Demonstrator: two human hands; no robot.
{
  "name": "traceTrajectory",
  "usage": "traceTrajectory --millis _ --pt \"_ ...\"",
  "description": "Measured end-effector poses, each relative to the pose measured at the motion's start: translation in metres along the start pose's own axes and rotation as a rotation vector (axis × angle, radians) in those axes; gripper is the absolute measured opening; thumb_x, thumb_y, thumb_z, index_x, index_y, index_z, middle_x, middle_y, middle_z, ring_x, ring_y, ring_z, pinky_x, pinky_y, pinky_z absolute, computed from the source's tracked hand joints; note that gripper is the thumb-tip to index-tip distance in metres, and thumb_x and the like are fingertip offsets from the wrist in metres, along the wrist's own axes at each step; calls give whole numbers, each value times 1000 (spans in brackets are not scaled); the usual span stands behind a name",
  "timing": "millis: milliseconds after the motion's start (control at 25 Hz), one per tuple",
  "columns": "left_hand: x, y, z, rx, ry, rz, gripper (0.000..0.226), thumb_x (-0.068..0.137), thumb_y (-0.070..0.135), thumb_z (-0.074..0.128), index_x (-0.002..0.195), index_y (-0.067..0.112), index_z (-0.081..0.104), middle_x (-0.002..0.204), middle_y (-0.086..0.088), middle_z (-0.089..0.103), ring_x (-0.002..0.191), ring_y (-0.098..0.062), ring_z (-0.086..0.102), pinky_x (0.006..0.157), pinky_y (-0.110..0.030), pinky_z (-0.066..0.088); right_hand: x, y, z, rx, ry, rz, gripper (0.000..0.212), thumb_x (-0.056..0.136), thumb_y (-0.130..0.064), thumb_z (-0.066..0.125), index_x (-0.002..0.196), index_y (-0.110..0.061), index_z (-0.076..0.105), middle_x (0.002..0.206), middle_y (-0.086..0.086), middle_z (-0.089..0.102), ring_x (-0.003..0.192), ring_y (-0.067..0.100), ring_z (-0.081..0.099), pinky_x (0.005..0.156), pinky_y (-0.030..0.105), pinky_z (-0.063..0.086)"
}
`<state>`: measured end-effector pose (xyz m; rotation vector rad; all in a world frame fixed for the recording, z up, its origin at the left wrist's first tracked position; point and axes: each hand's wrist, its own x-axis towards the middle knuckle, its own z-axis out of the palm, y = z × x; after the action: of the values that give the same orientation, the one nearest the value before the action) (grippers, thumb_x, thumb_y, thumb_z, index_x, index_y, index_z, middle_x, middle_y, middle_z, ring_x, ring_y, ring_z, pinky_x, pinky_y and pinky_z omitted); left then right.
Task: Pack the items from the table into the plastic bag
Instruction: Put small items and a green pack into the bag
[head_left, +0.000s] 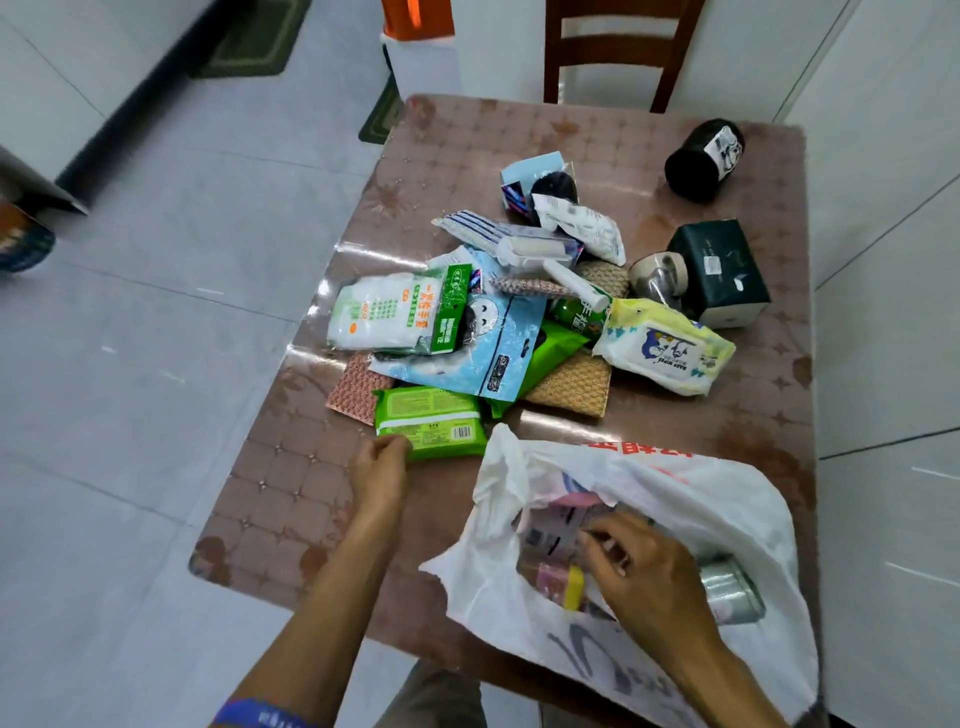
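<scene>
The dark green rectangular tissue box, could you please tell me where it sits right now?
In the head view, the dark green tissue box sits near the table's right edge, touching the clear tape roll at its left.

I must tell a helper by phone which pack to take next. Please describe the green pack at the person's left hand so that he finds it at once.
Start at the white plastic bag on the near side of the table. Just left of its mouth, the left hand touches a flat green pack at the pile's near edge. It alone is bright green with a white barcode label.
</scene>
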<state>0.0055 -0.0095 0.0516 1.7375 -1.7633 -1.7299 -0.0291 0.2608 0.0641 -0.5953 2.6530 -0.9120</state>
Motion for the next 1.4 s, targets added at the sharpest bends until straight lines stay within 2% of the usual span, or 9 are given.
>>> traceTrajectory --millis 160,360,520,680,800,960,1120,1240,1400 --pt "52 4 24 106 198 -171 78 64 26 86 129 6 46 135 -20 50 117 -32 54 93 -38 48 15 -4 -19 50 47 38 5 87 -19 68 86 -24 67 81 -9 66 70 6 61 59 22 53" --pt "69 -7 17 -119 7 -248 46 75 32 78 112 9 63 89 -7 62 65 -18 54 45 -24 42 0 8 -26 141 40 140 10 87 -17 69 86 -26 68 83 -12 69 74 5 64 68 28 58" --pt "27 8 -22 -255 91 -49 8 81 15 72 76 14 66 69 -5 65 49 -13 55 37 -17 41 -3 -4 -52 502 156 242 19 87 -10 69 86 -29 71 81 -8 72 75 15 69 67 45 58" --pt "-67 73 -60 -325 -79 229 16 83 3 65 70 9 71 62 4 72 55 -9 67 51 -18 53 14 -47 -71 220 24 -142 64 79 -30 78 134 -36 45 133 -16 54 119 1 51 99 24 47" --pt "-129 104 -56 -417 -445 236 17 76 8 65 90 3 72 82 -14 76 70 -23 71 61 -28 57 27 -86 -56 74 -100 -486 95 73 -41 78 149 -29 23 156 -4 29 139 15 33 112 33 30" --pt "-164 94 -10 31 -806 449 18 80 29 65 84 11 69 86 -15 69 68 -20 62 53 -26 37 25 -46 -74 252 210 -266 66 68 -19 82 126 -24 53 114 -10 62 102 8 58 83 24 49" --pt "-120 1 32 914 -356 949 29 69 48 70 96 37 69 130 -4 55 120 -27 46 92 -39 42 -3 37 -96 606 -27 113 58 61 -28 83 109 -51 58 101 -18 67 92 7 66 75 29 56" --pt "-81 -50 38 1034 -299 855 40 61 20 82 98 30 74 145 -22 44 123 -50 46 95 -54 42 -5 60 -92 329 -326 76 61 64 -43 81 119 -48 54 111 -16 66 100 9 64 80 29 53" --pt "-68 -58 36 869 -349 760 60 74 -4 63 128 22 60 158 -14 23 134 -39 39 96 -45 48 10 61 -31 -266 -578 -4 72 76 -47 72 139 -33 41 141 -3 52 123 21 51 96 33 44"
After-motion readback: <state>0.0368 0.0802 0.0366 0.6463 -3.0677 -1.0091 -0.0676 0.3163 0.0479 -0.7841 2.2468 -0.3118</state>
